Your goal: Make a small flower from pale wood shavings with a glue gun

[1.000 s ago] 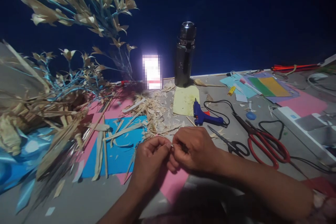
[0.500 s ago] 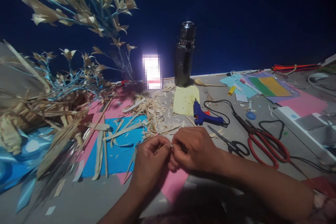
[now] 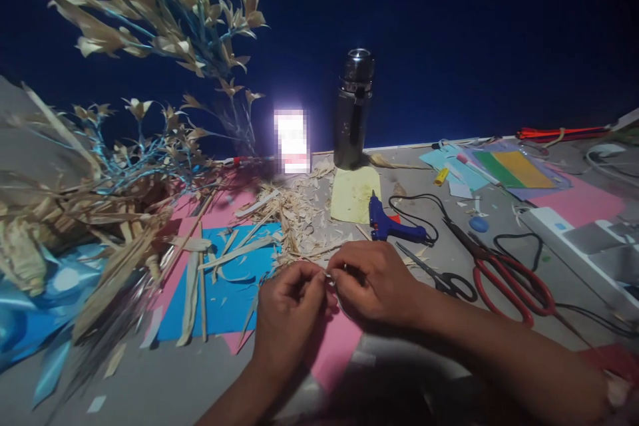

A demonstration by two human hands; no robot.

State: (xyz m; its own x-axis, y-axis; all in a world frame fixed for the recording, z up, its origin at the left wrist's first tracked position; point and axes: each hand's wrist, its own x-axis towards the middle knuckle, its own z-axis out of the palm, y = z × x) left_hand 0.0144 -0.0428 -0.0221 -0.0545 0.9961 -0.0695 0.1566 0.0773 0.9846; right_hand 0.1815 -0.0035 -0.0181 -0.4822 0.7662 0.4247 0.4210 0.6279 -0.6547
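Note:
In the middle of the view my left hand [image 3: 288, 306] and my right hand [image 3: 374, 279] meet fingertip to fingertip, both in a pinch. A small pale piece [image 3: 328, 273] shows between them, too small to name. Pink paper [image 3: 337, 346] lies under the hands. Left of them a blue sheet [image 3: 229, 306] carries strips of dry husk [image 3: 190, 299]. Beyond my right hand rests a blue glue gun [image 3: 399, 229] on its side. Small black scissors [image 3: 444, 279] lie just beyond my right forearm, beside larger red-handled scissors [image 3: 504, 286].
Branches with dry husk leaves [image 3: 200, 33] rise at the left above piled husks [image 3: 120, 266]. A dark flask [image 3: 353, 113] stands at the back beside a bright light [image 3: 292, 140]. Husk scraps [image 3: 297, 219] litter the middle. A white tray [image 3: 564, 233] sits at the right.
The view has shifted slightly, so everything sits a little lower and to the right. Both hands keep their pinch, with the right fingers slightly more extended around the small piece.

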